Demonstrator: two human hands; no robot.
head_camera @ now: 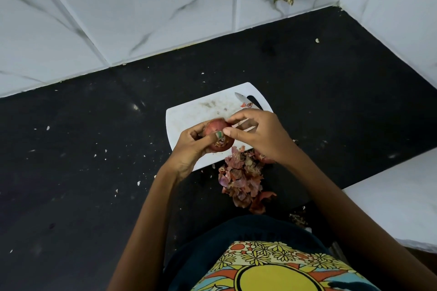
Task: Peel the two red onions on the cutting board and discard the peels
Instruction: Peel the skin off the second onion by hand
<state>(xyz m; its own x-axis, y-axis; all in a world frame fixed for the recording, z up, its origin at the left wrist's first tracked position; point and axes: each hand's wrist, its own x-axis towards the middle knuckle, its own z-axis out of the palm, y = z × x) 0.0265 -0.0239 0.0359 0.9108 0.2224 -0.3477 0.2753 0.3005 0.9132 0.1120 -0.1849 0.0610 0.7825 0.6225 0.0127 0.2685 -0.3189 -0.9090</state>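
My left hand grips a red onion above the near part of the white cutting board; its thumb lies across the onion's cut end. My right hand is at the onion's right side, its thumb and forefinger pinching at the skin near the top. A second red onion shows only partly, under my right wrist at the board's near right corner. A heap of reddish-purple peels lies on the black counter just in front of the board.
A knife lies at the board's far right, by the handle slot, with a scrap of peel on it. The black counter is strewn with small pale crumbs. White marble-look tiled walls stand behind and to the right.
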